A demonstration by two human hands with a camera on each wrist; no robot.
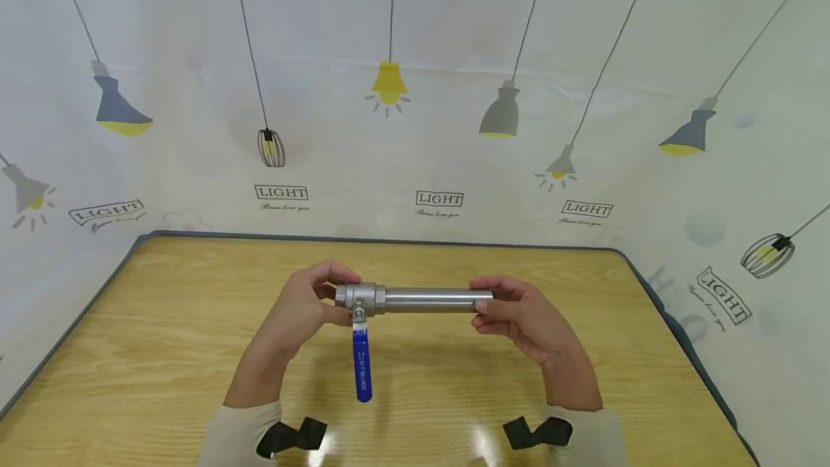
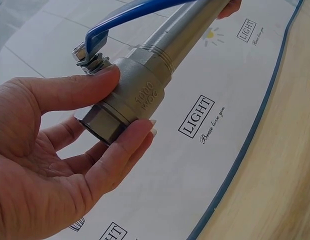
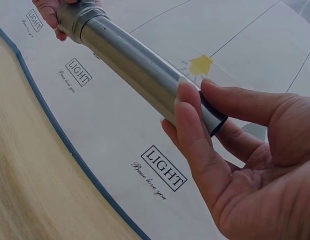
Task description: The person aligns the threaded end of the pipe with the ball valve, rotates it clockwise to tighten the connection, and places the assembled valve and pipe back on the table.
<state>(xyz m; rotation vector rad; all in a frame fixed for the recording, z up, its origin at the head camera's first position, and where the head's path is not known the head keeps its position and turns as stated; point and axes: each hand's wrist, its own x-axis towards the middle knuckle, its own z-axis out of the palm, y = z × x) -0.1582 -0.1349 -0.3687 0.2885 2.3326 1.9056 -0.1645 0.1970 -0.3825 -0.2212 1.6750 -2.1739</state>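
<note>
Steel makes up the piece held above the wooden table [image 1: 162, 323]: a ball valve [image 1: 360, 298] with a straight pipe [image 1: 431, 300] screwed into it, the whole thing lying level, crosswise to the person and clear of the tabletop. From the head view, the left hand [image 1: 310, 305] grasps the valve body at its free end, thumb and fingers curled round it. A blue lever handle [image 1: 362, 366] hangs straight down from the valve, toward the person. The right hand [image 1: 519, 312] pinches the far end of the pipe, away from the valve. Both wrists wear black straps [image 1: 292, 437] over pale sleeves. Behind the valve rises a white backdrop [image 1: 415, 92] printed with hanging lamps and the word LIGHT

From the left wrist view, the left hand [image 2: 50, 165] holds the valve [image 2: 132, 97] between thumb on top and fingertips below, at the hexagonal end. Raised lettering shows on the valve body. The blue handle [image 2: 127, 19] runs off from the stem nut beside the valve, alongside the pipe [image 2: 190, 27]

From the right wrist view, the right hand [image 3: 235, 150] grips the pipe [image 3: 140, 70] at its open end, fingers wrapped over it and thumb behind. The valve [image 3: 70, 17] sits at the other end, in the left hand's fingers [image 3: 47, 12]. Table edge [image 3: 40, 165] lies below the valve
</note>
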